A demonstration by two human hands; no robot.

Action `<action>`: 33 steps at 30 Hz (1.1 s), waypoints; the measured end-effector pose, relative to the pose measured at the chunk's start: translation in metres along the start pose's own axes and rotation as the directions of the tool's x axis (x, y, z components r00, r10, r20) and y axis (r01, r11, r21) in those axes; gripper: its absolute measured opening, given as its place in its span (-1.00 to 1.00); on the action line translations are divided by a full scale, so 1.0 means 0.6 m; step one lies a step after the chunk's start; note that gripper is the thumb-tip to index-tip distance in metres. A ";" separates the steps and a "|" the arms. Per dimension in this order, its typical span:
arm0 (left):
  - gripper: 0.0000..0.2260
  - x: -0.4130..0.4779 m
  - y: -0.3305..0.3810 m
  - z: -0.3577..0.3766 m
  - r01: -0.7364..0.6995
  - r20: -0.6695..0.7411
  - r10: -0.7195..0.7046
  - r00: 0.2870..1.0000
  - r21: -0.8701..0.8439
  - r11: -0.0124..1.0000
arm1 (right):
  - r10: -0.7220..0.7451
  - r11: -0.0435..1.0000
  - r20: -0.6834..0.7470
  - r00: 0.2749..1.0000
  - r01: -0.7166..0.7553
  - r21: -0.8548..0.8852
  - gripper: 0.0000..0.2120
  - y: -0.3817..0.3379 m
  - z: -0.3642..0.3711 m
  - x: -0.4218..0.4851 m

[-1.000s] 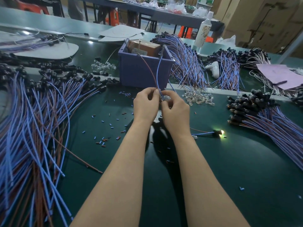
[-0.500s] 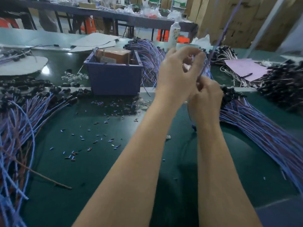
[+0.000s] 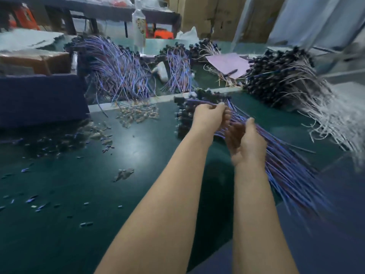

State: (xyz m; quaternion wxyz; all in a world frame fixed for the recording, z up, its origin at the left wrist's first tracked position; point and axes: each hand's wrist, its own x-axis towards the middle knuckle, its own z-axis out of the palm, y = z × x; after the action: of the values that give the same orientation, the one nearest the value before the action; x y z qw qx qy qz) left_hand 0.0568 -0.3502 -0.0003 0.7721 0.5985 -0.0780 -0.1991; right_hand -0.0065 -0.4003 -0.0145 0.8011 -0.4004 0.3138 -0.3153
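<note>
Blue wire bundle (image 3: 286, 165) lies on right side of green table (image 3: 98, 194), its black capped ends (image 3: 183, 119) pointing left. Left hand (image 3: 209, 117) pinches a few strands at the bundle's far end, fingers curled. Right hand (image 3: 246, 141) just nearer, fingers curled among the strands; blur hides whether it grips. Dark blue bin (image 3: 39, 99) far left.

A blue bin (image 3: 39, 99) was seen at the surface's (image 3: 138, 194) left, a bottle (image 3: 139, 24) behind, and pink paper (image 3: 227, 63) and white wires (image 3: 325, 115) to the right. Clear bulbs (image 3: 138, 114) were scattered by the bin.
</note>
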 end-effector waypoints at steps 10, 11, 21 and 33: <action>-0.82 0.041 -0.048 -0.007 0.127 -0.095 -0.111 0.989 0.174 0.976 | 0.190 0.906 0.010 0.982 -0.180 0.382 -0.81 0.025 -0.003 0.035; -0.79 0.038 -0.046 -0.012 0.097 -0.099 -0.072 0.992 0.270 0.958 | 0.178 0.923 -0.004 0.984 -0.165 0.347 -0.83 0.026 0.001 0.031; -0.83 -0.061 0.055 -0.171 -0.266 -0.422 0.365 0.830 0.275 0.924 | 0.107 0.994 0.281 0.954 -0.105 -0.020 -0.79 0.097 0.140 -0.093; -0.87 -0.262 0.158 -0.511 -0.544 -0.919 0.289 0.267 0.104 0.833 | 0.240 0.538 0.910 0.337 0.735 -0.414 -0.81 0.322 0.318 -0.383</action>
State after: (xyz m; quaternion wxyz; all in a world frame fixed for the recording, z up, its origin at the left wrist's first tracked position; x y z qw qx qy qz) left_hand 0.0443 0.0059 0.0256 0.7729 0.4689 0.2239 0.3641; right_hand 0.0476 -0.0491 -0.0271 0.4854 -0.8605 -0.1547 -0.0017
